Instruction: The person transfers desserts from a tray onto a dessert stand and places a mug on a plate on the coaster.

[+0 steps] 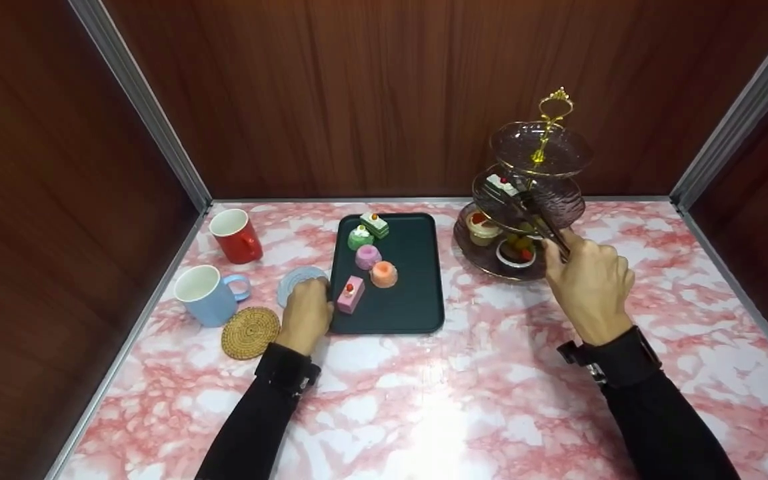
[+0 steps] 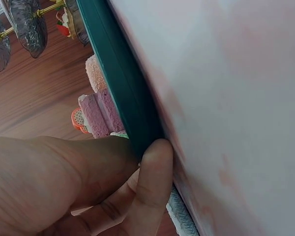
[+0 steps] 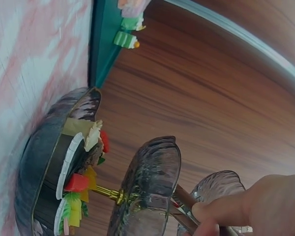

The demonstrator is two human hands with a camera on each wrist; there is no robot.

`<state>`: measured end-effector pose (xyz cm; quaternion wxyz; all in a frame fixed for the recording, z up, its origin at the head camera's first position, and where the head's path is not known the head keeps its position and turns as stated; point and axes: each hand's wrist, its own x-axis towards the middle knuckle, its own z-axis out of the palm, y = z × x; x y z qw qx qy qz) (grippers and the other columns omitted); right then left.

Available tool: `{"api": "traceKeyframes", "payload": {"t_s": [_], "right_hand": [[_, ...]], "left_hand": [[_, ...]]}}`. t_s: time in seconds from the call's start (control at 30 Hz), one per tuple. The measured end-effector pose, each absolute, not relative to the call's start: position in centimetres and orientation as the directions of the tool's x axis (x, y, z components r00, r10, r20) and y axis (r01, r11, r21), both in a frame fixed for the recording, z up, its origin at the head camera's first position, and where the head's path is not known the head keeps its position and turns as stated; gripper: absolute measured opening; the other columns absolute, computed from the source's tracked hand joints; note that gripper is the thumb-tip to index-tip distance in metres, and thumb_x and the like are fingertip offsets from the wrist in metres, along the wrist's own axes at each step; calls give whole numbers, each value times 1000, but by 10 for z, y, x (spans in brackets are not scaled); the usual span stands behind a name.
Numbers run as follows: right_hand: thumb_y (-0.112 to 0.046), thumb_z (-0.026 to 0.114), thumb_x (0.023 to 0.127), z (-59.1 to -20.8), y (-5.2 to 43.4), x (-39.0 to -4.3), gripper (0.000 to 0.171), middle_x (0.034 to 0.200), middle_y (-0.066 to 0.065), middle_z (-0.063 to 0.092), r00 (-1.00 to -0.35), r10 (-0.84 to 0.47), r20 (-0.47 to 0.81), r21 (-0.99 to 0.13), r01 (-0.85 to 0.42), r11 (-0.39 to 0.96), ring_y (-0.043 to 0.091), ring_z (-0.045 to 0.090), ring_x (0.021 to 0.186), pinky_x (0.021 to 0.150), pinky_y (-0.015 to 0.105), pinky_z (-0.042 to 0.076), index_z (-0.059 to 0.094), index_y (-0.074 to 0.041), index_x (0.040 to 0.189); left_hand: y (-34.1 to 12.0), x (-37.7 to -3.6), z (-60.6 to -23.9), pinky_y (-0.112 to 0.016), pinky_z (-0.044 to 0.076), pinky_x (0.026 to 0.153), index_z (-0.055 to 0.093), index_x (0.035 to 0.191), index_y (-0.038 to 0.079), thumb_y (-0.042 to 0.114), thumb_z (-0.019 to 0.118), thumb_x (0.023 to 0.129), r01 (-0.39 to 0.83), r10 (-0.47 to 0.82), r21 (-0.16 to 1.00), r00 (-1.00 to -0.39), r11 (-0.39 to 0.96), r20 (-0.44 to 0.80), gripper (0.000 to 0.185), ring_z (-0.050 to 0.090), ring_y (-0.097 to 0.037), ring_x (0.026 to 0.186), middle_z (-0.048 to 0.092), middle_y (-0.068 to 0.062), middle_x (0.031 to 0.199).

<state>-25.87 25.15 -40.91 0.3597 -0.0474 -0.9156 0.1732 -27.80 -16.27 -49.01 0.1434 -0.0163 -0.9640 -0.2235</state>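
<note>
My left hand [image 1: 305,313] is gripping the tray [image 1: 417,293] edge to steady it; my right hand [image 1: 587,283] is pinching tongs [image 1: 531,213], reaching the cake [image 1: 501,185] on the stand [image 1: 561,200].

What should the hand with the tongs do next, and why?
Probably open the tongs a little and draw them back. The right hand holds their tips at the small cake on the stand's middle plate, while the left hand steadies the tray.
</note>
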Motion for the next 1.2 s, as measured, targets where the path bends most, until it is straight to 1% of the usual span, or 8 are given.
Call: {"api": "traceKeyframes", "payload": {"t_s": [0.3,0.47,0.63,0.83,1.0,1.07,1.2], "right_hand": [[-45,57,86,-404,248,-254,32,69,25,64,-701,173,692,-328,-92,940,49,52,50,37,48,25,69,-18,96],[-47,57,85,-402,245,-251,33,64,20,64,-682,150,715,-328,-138,935,45,53,49,38,48,26,69,-18,98],[-47,59,84,-401,241,-248,32,61,17,64,-681,139,719,-340,-169,925,44,55,49,38,49,28,70,-20,99],[-44,62,83,-402,236,-247,28,65,17,66,-679,105,727,-344,-227,911,42,57,52,42,50,33,70,-22,99],[-45,63,82,-405,231,-246,30,70,15,69,-690,83,719,-366,-274,889,37,61,54,46,48,38,71,-24,102],[-45,64,82,-407,229,-246,33,75,15,71,-691,74,719,-367,-288,884,37,62,55,47,48,40,70,-23,106],[-46,65,81,-408,224,-246,35,74,14,71,-689,55,722,-358,-305,882,34,61,52,46,47,40,70,-24,107]], "left_hand": [[-164,-277,-490,-45,51,69,67,89,6,3,70,71,100,-27,428,-959,898,280,18,63,-30,80,65,-15,85],[-164,-277,-490,-44,51,70,67,90,6,3,70,72,100,-26,426,-960,899,280,19,63,-29,81,66,-14,85],[-164,-275,-490,-45,51,70,67,91,6,4,70,72,105,-24,418,-956,902,291,20,63,-31,82,66,-16,86],[-165,-274,-490,-46,51,70,66,95,6,4,70,72,91,-37,423,-957,902,286,23,64,-33,83,66,-17,89],[-165,-276,-490,-45,51,71,66,95,6,4,70,72,87,-37,431,-962,898,271,24,63,-32,83,66,-16,89],[-165,-276,-490,-45,51,70,66,96,6,4,69,72,91,-33,429,-962,898,273,24,63,-31,82,66,-16,89],[-164,-278,-489,-45,51,69,66,94,6,4,69,72,93,-33,431,-961,897,276,23,63,-30,81,66,-15,87]]}}
